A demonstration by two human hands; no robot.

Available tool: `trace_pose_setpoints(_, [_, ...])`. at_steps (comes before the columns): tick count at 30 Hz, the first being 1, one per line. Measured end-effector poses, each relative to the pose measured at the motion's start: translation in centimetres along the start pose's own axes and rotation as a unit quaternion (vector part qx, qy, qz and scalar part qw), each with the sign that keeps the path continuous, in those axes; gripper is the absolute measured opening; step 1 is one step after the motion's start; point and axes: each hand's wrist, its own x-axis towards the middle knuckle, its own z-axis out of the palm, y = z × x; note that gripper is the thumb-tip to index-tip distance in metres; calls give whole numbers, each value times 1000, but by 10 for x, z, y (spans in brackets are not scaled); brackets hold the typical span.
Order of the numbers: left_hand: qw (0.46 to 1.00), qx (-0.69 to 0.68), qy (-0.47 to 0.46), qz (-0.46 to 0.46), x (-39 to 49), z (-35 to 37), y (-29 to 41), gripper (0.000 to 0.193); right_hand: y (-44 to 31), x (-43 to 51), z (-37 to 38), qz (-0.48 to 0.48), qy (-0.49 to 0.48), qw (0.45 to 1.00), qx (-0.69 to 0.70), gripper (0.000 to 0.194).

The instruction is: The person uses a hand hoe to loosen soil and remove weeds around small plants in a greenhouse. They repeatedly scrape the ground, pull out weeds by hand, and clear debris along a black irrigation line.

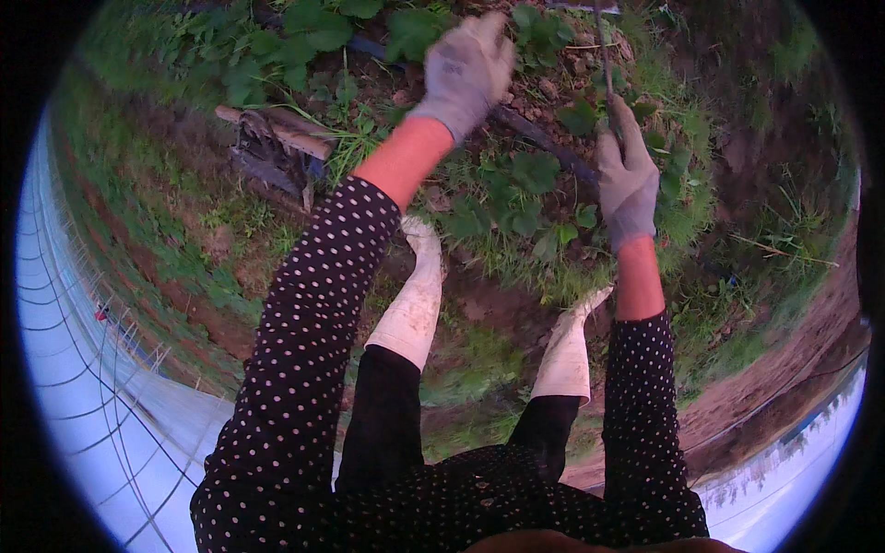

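My left hand (467, 76), in a pale knit work glove, is blurred over the green leafy plants at the top; its fingers are bent, and whether they hold anything cannot be told. My right hand (628, 173), gloved the same way, is lower and to the right, beside the bed of plants. A thin dark rod or line (603, 52) runs upward from its fingertips, gripped there. Between the hands a dark strip, perhaps a drip hose (543, 142), crosses the soil among leafy plants (536, 173) and grass.
A wooden-handled object (276, 131) with dark parts lies at the left of the bed. My pale, soiled boots (411, 311) stand on the near side in grass. Weedy ground (774, 228) lies to the right, and a hooped plastic-film structure (69, 311) curves along the left.
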Motion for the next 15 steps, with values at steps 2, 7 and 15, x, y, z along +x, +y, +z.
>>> trace_pose_setpoints(2, [996,70,44,43,29,0,-24,32,14,-11,-8,-13,10,999,48,52])
trace_pose_setpoints(7, [897,327,-88,285,95,40,-49,35,37,-32,-25,36,13,991,129,50])
trace_pose_setpoints(15, [903,323,-210,191,97,65,-55,58,27,-43,-38,90,-1,982,164,49])
